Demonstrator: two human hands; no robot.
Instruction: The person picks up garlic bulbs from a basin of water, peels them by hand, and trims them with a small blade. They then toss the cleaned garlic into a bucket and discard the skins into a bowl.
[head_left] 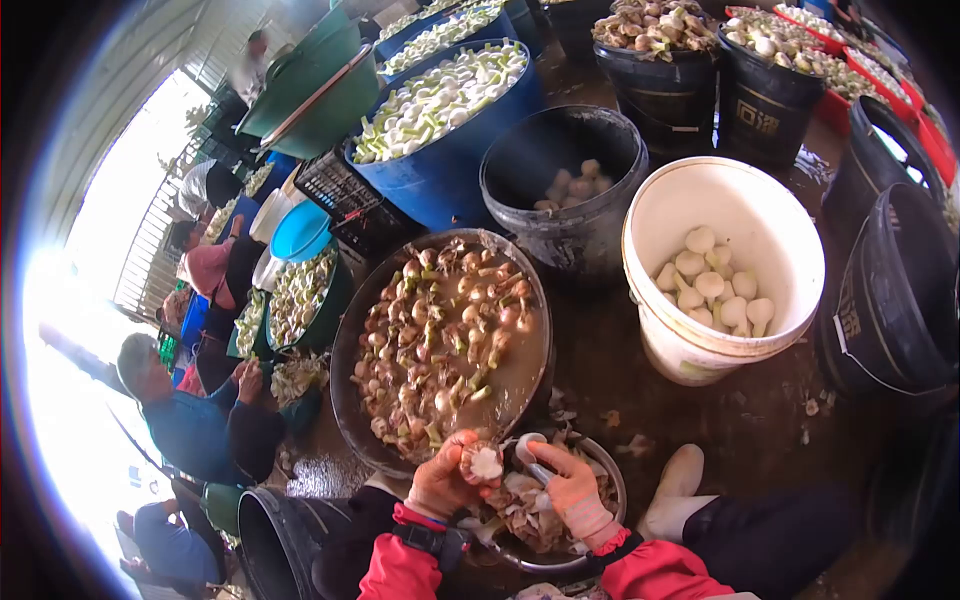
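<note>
Bulb [484,464] clasped in the left hand [443,482], just beside the right hand [576,490], closed around a tool [529,448].

Pale ribbed panels [215,45] slant across between ten and eleven o'clock. White daylight floods a wide opening [135,165] near ten, glaring hardest at nine. The dark brown floor [765,430], bare toward four, gleams wet at two.
</note>
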